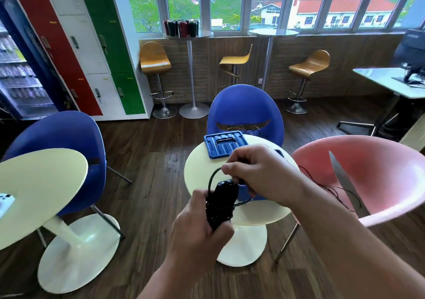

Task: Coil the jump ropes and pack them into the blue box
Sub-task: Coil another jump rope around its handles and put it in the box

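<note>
While the left hand (200, 227) clamps round the lower end of the jump rope (222, 203), the right hand (264, 176) pinches a loop of its cord between fingertips and thumb. So both hands are on the same rope, close together but not touching. It's a black bundle, handles side by side with cord wound round them, held in the air above the near edge of the round worktop (200, 160).

Here's what matters for the pack. The bundle's long axis runs up out of the left fist and away from the person, tipping a touch to the right, straight toward the blue box (244, 194). Only a sliver of that box shows, just beyond the bundle and under the right hand. The right hand is the nearer of the 2 to it. The blue lid (226, 145) lies flat at the far side of the worktop.

My read: the last turns aren't tucked yet, with 1 loop free at the top. Once it's wound in, a short push forward along that axis should drop the rope in. More thin black cord (331, 187) trails across the pink chair (379, 176) on the right, probably another rope waiting.
</note>
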### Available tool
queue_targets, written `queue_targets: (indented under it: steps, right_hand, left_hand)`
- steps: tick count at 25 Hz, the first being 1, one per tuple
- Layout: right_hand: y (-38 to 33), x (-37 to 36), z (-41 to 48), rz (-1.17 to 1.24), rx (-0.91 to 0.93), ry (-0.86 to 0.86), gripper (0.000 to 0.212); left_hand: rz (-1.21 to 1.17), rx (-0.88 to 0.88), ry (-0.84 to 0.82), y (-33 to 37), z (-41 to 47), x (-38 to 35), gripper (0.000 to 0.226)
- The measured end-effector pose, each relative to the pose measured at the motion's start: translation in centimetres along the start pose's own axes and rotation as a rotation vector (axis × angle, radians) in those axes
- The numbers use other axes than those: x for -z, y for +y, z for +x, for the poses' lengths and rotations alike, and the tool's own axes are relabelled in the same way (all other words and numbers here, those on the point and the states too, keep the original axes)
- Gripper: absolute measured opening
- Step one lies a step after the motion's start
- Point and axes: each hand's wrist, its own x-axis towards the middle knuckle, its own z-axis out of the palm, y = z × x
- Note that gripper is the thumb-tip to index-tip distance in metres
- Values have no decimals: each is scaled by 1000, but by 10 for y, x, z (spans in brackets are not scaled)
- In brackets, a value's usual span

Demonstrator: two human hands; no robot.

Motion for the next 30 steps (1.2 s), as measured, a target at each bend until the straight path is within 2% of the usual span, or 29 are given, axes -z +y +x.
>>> queue_targets:
  steps: [2,3,4,5,7,8,10,13,17,21,24,27,30]
  right_hand:
    - [-2,-3,-1,262,-51,-42,11]
    - [-2,-1,-3,306,-25,-53,3]
    - [-1,2,-5,250,46,-58,9]
    - [1,5,-9,80,145,-93,25]
    - [0,6,-15,-508,317,-208,53]
    - [-3,3,-17,-779,390,-224,56]
    - [-14,-1,-18,-988,475,-169,41]
    - [-28,3,-12,-975,535,-157,18]
    - [-28,11,4,-998,411,-181,28]
    - [-26,2,-2,-721,301,-141,33]
    - [-27,-2,-3,-536,181,-49,36]
    - [-27,-2,-3,-815,217,0,44]
    - [-28,4,-13,-992,234,26,44]
  left_hand:
    - [13,23,10,-3,2,4,38]
    - [23,35,-8,-6,3,7,38]
    - [26,45,-39,-7,5,9,37]
    - [29,59,-73,-8,5,12,35]
    - [50,67,-134,-8,7,16,32]
    - [67,68,-156,-7,7,17,33]
    - [112,72,-188,-5,6,17,38]
    - [163,36,-226,-5,2,16,47]
    - [-21,41,-311,-4,-3,19,60]
    - [-293,73,-383,-1,-5,21,60]
    - [-325,81,-395,0,-8,19,61]
    - [-228,57,-324,-2,-8,18,61]
    - [-279,83,-205,-7,-5,18,58]
